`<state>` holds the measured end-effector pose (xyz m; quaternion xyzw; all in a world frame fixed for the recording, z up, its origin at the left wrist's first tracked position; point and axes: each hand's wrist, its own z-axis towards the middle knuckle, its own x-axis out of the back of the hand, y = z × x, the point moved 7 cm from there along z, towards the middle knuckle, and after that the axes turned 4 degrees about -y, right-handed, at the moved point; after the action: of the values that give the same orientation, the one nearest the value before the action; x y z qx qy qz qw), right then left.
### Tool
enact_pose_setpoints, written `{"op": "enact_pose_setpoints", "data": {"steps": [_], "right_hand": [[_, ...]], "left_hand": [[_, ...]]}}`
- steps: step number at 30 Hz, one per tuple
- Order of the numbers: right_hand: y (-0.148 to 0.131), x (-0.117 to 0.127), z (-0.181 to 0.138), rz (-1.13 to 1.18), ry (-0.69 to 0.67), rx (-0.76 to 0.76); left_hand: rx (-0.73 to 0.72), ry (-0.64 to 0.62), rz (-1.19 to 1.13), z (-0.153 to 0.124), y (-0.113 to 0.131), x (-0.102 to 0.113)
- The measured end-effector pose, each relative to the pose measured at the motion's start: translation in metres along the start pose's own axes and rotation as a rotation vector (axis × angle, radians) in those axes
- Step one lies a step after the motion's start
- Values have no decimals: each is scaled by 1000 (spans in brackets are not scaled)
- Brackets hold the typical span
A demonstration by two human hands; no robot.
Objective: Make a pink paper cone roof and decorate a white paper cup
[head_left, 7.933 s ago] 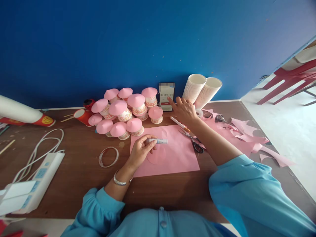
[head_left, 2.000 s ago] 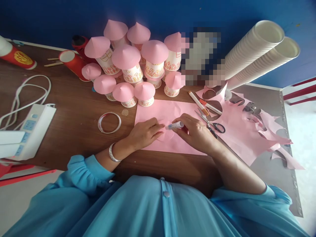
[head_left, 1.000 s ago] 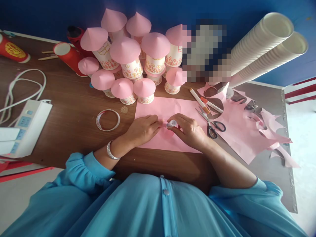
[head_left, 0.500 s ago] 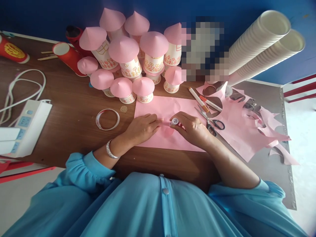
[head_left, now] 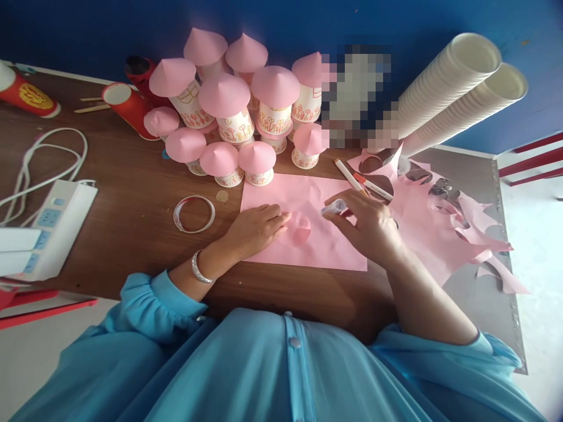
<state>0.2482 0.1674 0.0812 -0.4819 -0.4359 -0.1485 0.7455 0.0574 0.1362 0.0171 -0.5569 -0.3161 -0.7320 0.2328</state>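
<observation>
My left hand [head_left: 263, 230] rests on a pink paper sheet [head_left: 343, 252], its closed fingertips on the edge of a small pink paper circle [head_left: 301, 231]. That circle lies on the sheet, part of it darker than the rest. In my right hand [head_left: 372, 225] is a small white tube, which looks like a glue stick [head_left: 336, 206], held sideways above the sheet to the right of the circle. Beyond the sheet stand several paper cups with pink cone roofs [head_left: 219, 158] and drawn flowers.
Two markers [head_left: 372, 186] and cut pink paper scraps [head_left: 422, 228] lie on the right. Tall stacks of paper cups [head_left: 448, 82] lean at the back right. On the left are a tape roll [head_left: 175, 215], a power strip [head_left: 57, 234] and red cups [head_left: 125, 105].
My right hand has moved right with the glue stick, away from the paper circle, and now covers the scissors. The left hand stays in place. The view has shifted slightly.
</observation>
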Motion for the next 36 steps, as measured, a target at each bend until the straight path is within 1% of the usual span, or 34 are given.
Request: {"op": "enact_pose_setpoints", "data": {"steps": [2, 3, 5, 8, 11, 14, 16, 20, 24, 25, 27, 29, 30, 32, 36], "right_hand": [[-5, 2, 4, 28, 41, 6], [-8, -2, 7, 50, 23, 27], [-12, -20, 12, 101, -61, 79], [-11, -47, 16, 112, -165, 110], [-6, -57, 17, 84, -201, 124], [-3, -54, 15, 64, -205, 158], [-2, -49, 14, 49, -194, 168], [1, -41, 14, 27, -183, 130], [5, -34, 12, -6, -188, 122], [7, -29, 11, -22, -169, 111], [9, -16, 10, -45, -90, 70], [8, -5, 10, -29, -8, 37], [5, -2, 10, -4, 8, 35], [-1, -8, 12, 68, -25, 50], [-8, -39, 18, 154, -137, 86]], "left_hand": [[2, -9, -24, 0, -1, 0], [9, -17, -33, 0, -1, 0], [34, -28, -43, 0, -3, 0], [51, -16, -60, 1, -4, 2], [27, 24, -84, 1, -1, 6], [7, 51, -83, 2, 0, 9], [12, 28, -64, 2, 0, 9], [48, -56, -46, 2, -2, 3], [45, -44, -29, 2, -1, 2], [42, -33, -28, 1, -1, 2], [42, -27, -37, 1, -1, 1], [55, -41, -51, 1, -3, -1], [63, -53, -54, 1, -4, -2], [76, -72, -52, 1, -5, -3], [78, -56, -80, 2, -5, 1]]}}
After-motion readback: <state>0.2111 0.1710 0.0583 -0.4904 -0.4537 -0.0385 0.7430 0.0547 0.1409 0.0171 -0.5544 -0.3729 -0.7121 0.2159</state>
